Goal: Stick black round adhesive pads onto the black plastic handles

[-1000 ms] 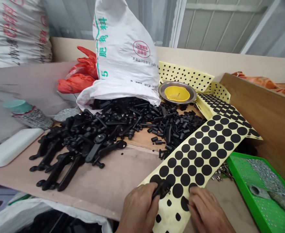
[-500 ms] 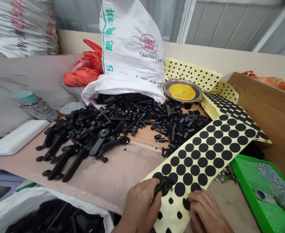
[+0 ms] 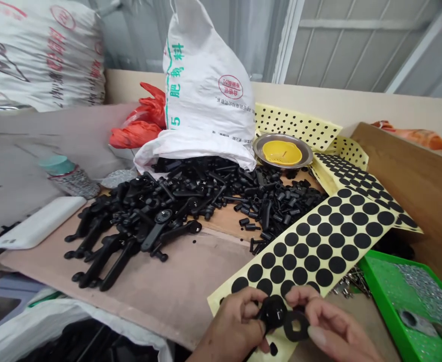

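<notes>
My left hand [image 3: 239, 322] is closed around a black plastic crank handle [image 3: 272, 310], its round end facing up. Between the thumb and fingers of my right hand [image 3: 332, 322] is a black ring-shaped sticker [image 3: 296, 326] with a hole in its middle, right beside the handle's round end. Whether the two touch I cannot tell. Beneath both hands lies a pale yellow sticker sheet [image 3: 221, 296] bearing rows of black discs. Part of the handle is hidden by my left fingers.
Black crank handles [image 3: 111, 256] and small black tubes [image 3: 281, 211] spill from a white sack [image 3: 209, 90]. At the right stands a green tray [image 3: 387, 301] with small metal parts. A steel bowl [image 3: 258, 146] holds a yellow basket [image 3: 281, 152]. Another open sack [image 3: 74, 317] sits lower left.
My right hand has lifted off the sheet with a ring-shaped sticker in its fingers. My left hand has turned the crank handle so its round end shows. The view has shifted slightly.
</notes>
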`<state>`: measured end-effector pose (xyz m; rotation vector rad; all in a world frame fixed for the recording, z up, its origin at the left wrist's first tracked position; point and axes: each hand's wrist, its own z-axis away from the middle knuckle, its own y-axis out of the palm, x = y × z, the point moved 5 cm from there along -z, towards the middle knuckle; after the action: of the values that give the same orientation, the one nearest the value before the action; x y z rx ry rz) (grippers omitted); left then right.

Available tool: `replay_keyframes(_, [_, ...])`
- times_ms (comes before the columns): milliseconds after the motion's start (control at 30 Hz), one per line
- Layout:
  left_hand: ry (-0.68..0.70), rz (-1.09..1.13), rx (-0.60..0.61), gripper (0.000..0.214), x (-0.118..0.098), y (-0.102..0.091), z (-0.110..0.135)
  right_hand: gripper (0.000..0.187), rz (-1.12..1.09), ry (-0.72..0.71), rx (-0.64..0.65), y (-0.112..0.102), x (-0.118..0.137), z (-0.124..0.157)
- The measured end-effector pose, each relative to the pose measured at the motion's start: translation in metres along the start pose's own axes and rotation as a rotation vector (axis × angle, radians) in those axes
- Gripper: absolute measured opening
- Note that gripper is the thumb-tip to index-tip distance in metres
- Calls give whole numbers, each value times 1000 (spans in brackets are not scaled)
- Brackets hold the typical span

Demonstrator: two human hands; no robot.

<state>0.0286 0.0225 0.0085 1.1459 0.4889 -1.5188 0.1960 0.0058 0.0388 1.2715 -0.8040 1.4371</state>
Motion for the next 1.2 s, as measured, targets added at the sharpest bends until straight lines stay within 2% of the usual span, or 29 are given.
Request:
replay_keyframes(167, [17, 23, 34, 27, -8, 4, 6, 23, -91, 31, -18, 15, -1, -12])
replay_keyframes(567, [21, 8, 39, 32, -10, 5, 8, 25, -160, 23, -50, 17, -7, -18])
replay_keyframes(733, [21, -9, 48, 34, -17, 7, 13, 24, -126, 9, -43, 18, -7, -19])
replay_keyframes(1000, [-21, -158, -19, 29, -22, 2, 20, 28, -30, -14, -30, 21, -2, -20])
replay_keyframes(1200, [91, -73, -1, 35, -13, 3, 13, 25, 23, -41, -41, 23, -1, -20])
